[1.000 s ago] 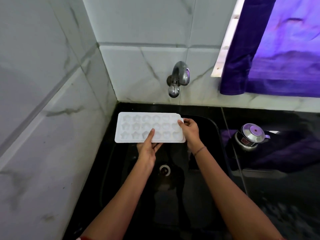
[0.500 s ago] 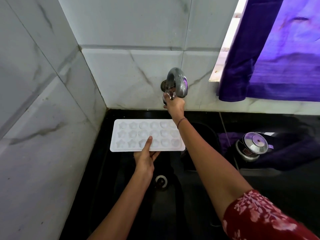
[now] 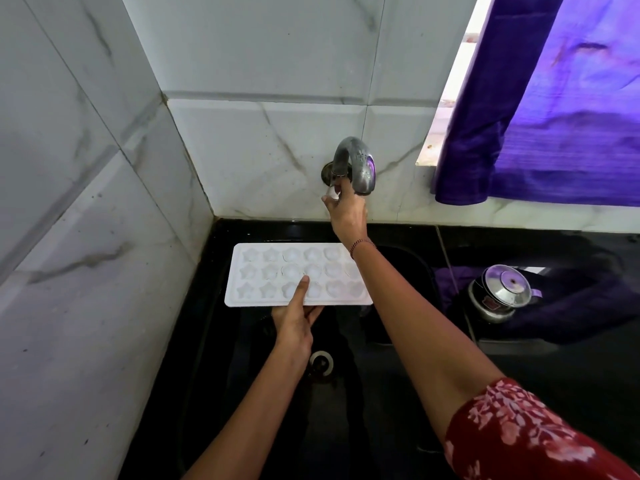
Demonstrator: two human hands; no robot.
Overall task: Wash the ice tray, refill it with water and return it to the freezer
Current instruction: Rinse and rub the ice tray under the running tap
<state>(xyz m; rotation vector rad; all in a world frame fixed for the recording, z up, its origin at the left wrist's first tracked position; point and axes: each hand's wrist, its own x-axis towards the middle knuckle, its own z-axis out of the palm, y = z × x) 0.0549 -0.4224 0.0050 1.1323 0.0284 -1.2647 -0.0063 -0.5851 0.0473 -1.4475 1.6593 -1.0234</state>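
Tray first: the white ice tray [image 3: 277,277] is held flat over the black sink [image 3: 391,393], up at the 12 o'clock end of the basin, roughly level and long side running left to right. It's got three rows of little moulds, stars on the left half and rounder shapes toward the right; can't tell if there's any water in them.

The left hand [image 3: 294,323] has it by the near long edge, at about 6 o'clock on the tray. Thumb lies on top reaching in over the bottom row, fingers curl underneath, so it's a closed pinch on the rim.

The right hand [image 3: 348,211] is up at 1 o'clock from the tray, fingers wrapped around the knob of the tap [image 3: 356,164] that sticks out of the marble-tile wall [image 3: 263,147]. The right forearm crosses over the tray's right end and hides a couple of the moulds there. There's a thin bracelet [image 3: 362,244] on that wrist and a red floral sleeve [image 3: 519,434] further down the arm. No water visible coming out of the spout.

Below the tray, at 6 o'clock, you can see the sink's drain [image 3: 321,362]. Off at 3 o'clock there's a steel pot [image 3: 498,292] with a lid sitting on the dark counter, and a purple curtain [image 3: 561,109] hangs at 2 o'clock.
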